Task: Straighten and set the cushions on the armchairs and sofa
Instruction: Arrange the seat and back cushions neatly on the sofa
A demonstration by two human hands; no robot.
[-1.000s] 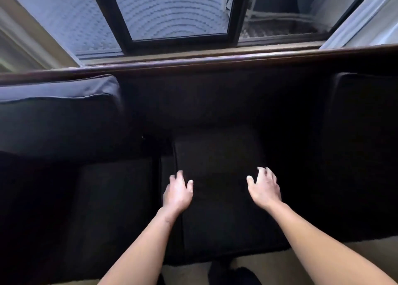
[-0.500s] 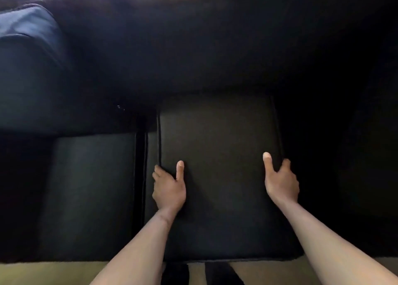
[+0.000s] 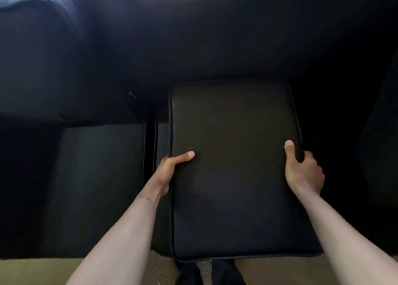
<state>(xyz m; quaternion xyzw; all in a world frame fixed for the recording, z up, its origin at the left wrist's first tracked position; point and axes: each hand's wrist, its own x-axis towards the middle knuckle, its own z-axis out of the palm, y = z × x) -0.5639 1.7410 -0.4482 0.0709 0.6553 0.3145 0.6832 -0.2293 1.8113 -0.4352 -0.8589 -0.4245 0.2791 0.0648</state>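
Observation:
A black leather seat cushion (image 3: 234,177) lies in the middle of the dark sofa, its front edge sticking out past the seat. My left hand (image 3: 170,170) grips its left edge, thumb on top and fingers hidden under the side. My right hand (image 3: 303,170) grips the right edge the same way, thumb pointing up across the top. A second black seat cushion (image 3: 97,187) lies flat to the left. A dark back cushion (image 3: 38,54) leans at the upper left.
The sofa back (image 3: 215,36) runs dark across the top. Another dark cushion or arm (image 3: 379,144) sits at the right edge. A beige floor (image 3: 43,271) and a patterned rug (image 3: 159,269) lie along the bottom, with dark trouser legs (image 3: 206,274) between my arms.
My hands went from hovering open over the middle cushion to gripping its two side edges. The view dropped closer, and the cushion has come forward toward me.

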